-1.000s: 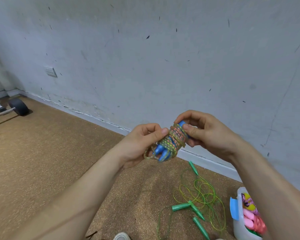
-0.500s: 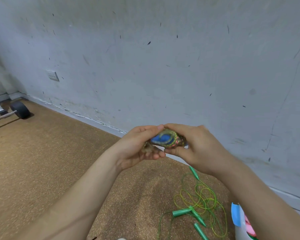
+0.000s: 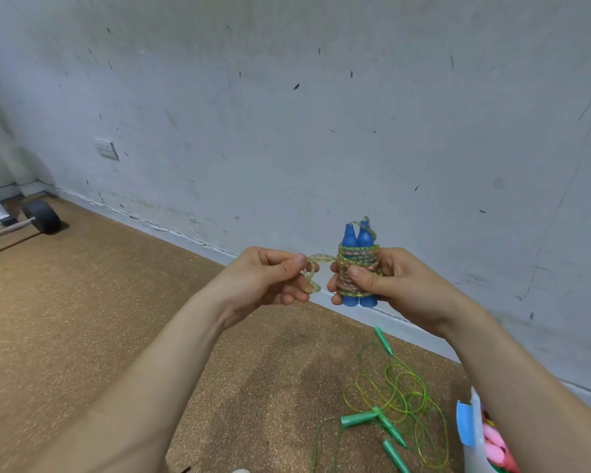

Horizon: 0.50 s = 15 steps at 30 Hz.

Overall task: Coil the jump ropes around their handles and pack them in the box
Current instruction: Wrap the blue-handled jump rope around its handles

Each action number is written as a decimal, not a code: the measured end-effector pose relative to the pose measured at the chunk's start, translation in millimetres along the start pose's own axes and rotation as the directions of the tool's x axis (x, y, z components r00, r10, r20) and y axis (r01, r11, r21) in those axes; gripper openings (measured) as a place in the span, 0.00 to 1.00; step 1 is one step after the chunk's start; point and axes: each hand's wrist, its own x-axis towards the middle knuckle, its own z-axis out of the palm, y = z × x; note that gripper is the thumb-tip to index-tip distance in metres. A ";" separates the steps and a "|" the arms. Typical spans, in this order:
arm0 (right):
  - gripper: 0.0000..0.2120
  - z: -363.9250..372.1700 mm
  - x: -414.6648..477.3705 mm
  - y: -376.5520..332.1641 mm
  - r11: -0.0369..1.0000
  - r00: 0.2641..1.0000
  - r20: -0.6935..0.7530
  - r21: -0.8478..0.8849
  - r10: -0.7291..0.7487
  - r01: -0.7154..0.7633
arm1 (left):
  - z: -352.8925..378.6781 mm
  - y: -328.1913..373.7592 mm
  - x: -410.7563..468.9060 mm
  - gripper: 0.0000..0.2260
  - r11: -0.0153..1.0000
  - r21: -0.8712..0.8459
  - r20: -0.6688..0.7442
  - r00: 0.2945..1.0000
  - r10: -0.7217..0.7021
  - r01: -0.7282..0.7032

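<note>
Two blue jump-rope handles (image 3: 356,238) stand upright side by side, wrapped in a multicoloured rope coil (image 3: 355,273). My right hand (image 3: 394,285) grips that bundle, its thumb pressed on the coil. My left hand (image 3: 270,279) pinches the loose end loop of the rope (image 3: 313,273) just left of the bundle. On the floor lie tangled green jump ropes (image 3: 394,396) with several green handles. A white box (image 3: 473,438) at the lower right holds pink and yellow handles; my right forearm covers part of it.
A grey wall rises close behind my hands, with a wall socket (image 3: 106,149) at the left. A black wheel on a metal bar (image 3: 41,216) sits at the far left on the brown cork floor (image 3: 82,319).
The bundle has turned from lying sideways between both hands to standing upright in my right hand. My left hand has drawn the loose rope end out to the left.
</note>
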 end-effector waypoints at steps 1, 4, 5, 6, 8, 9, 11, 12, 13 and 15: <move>0.19 -0.3 0.5 0.9 1.000 1.000 0.001 0.005 0.006 -0.006 | 0.1 0.0 0.6 0.15 1.000 -0.018 -0.037 0.999 -0.006 0.006; 0.23 -3.6 1.3 3.1 0.998 0.999 -0.019 0.059 0.029 -0.028 | -4.3 0.6 5.5 0.10 0.984 -0.160 -0.209 0.977 0.044 -0.078; 0.23 -4.1 1.3 4.1 0.995 0.999 -0.023 0.087 0.042 -0.039 | -5.9 0.4 6.3 0.09 0.961 -0.245 -0.252 0.965 0.066 -0.130; 0.22 -4.6 1.4 5.2 0.993 0.999 -0.022 0.104 0.050 -0.047 | -6.0 1.0 5.8 0.09 0.916 -0.356 -0.257 0.962 0.095 -0.185; 0.19 -4.1 2.0 5.6 0.991 0.998 -0.029 0.122 0.063 -0.059 | -3.1 4.3 2.1 0.10 0.771 -0.596 -0.189 0.972 0.139 -0.226; 0.19 -3.1 2.4 5.3 0.989 0.997 -0.031 0.130 0.073 -0.068 | -2.5 7.1 -0.5 0.10 0.696 -0.683 -0.156 0.975 0.156 -0.221; 0.20 -0.6 4.3 5.2 0.988 0.997 -0.019 0.135 0.075 -0.072 | -2.9 14.9 -4.3 0.10 0.631 -0.737 -0.185 0.970 0.156 -0.242; 0.21 2.1 5.1 4.5 0.989 0.997 -0.002 0.130 0.073 -0.072 | -3.5 17.2 -4.3 0.10 0.648 -0.716 -0.238 0.963 0.123 -0.260; 0.22 6.2 5.9 4.2 0.990 0.997 0.017 0.120 0.070 -0.071 | -5.1 17.4 -1.9 0.09 0.688 -0.674 -0.307 0.949 0.070 -0.269; 0.20 14.6 7.3 5.4 0.995 0.997 0.054 0.073 0.059 -0.063 | -8.9 15.4 4.3 0.09 0.833 -0.489 -0.482 0.876 -0.011 -0.259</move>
